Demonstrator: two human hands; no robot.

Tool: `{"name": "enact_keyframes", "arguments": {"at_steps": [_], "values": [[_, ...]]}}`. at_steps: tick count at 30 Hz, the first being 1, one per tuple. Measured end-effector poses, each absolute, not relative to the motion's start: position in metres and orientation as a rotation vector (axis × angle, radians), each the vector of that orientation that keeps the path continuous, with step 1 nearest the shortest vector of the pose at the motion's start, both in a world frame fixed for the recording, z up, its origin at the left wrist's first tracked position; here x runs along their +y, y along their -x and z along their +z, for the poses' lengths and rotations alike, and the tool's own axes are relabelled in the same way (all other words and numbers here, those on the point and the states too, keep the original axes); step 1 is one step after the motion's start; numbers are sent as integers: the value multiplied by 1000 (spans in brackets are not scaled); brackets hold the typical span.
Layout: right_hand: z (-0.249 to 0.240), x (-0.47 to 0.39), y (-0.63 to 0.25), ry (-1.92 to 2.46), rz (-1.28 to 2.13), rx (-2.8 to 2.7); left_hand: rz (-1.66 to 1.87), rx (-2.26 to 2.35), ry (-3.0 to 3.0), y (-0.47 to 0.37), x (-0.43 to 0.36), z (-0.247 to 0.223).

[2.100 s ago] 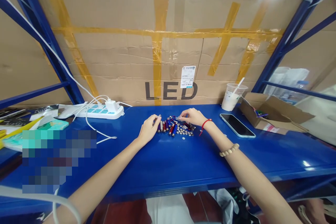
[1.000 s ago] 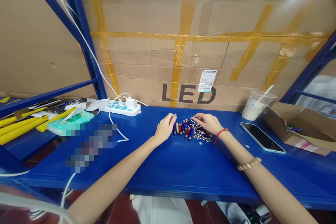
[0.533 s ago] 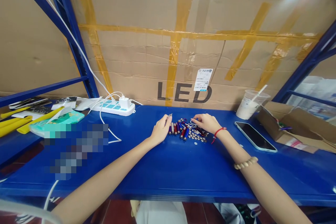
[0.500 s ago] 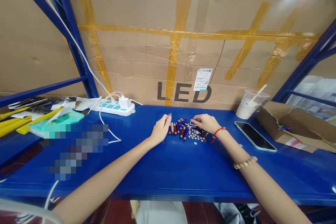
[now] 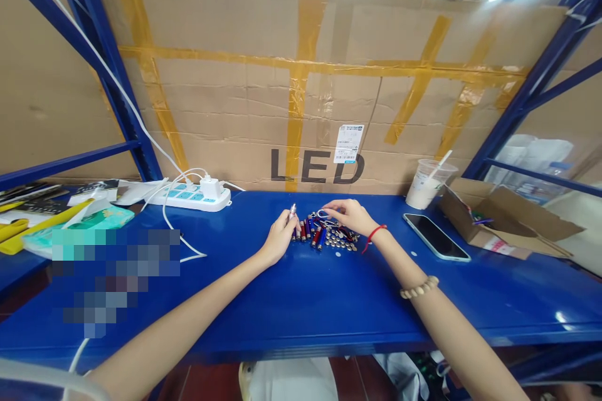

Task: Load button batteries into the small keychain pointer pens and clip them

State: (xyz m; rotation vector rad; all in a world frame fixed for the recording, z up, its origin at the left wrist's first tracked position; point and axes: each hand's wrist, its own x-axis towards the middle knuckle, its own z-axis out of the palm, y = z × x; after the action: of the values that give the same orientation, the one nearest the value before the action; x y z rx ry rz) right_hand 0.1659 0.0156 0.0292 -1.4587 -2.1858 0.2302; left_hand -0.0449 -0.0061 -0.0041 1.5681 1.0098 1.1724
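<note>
My left hand [image 5: 277, 239] is closed around a small silver mini flashlight [image 5: 293, 208], whose tip points up past the fingers. To its right, my right hand [image 5: 352, 215] pinches a pale carabiner clip [image 5: 322, 213] over the back of the pile. Between and below the hands lie several small red and blue metal tubes, among them a blue tube [image 5: 322, 239] and a red tube [image 5: 316, 237]. Beside these tubes, silver button cells [image 5: 339, 242] are spread in a cluster under my right hand. One pale disc [image 5: 338, 254] lies apart, nearer to me.
A phone [image 5: 436, 237], a drink cup [image 5: 427, 187] and an open cardboard box [image 5: 484, 225] stand on the right. At the left are a white power strip [image 5: 197, 200] with cables and a green packet [image 5: 108, 219]. A large cardboard sheet [image 5: 226, 113] closes off the back.
The view has shifted slightly to the right. The mini flashlight in my left hand now stands more upright, and the carabiner clip at my right fingertips shows more clearly.
</note>
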Motion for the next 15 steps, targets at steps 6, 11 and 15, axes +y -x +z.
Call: {"name": "enact_keyframes", "arguments": {"at_steps": [6,11,15], "values": [[32,2,-140,1092,630,-2069,1157,873,-1343,39,-14,2],[32,-8,-126,1037,742,-2055,1210,868,-1466,41,-13,2],[30,-10,-125,1059,443,-2209,1292,870,-1511,43,-10,1]]}}
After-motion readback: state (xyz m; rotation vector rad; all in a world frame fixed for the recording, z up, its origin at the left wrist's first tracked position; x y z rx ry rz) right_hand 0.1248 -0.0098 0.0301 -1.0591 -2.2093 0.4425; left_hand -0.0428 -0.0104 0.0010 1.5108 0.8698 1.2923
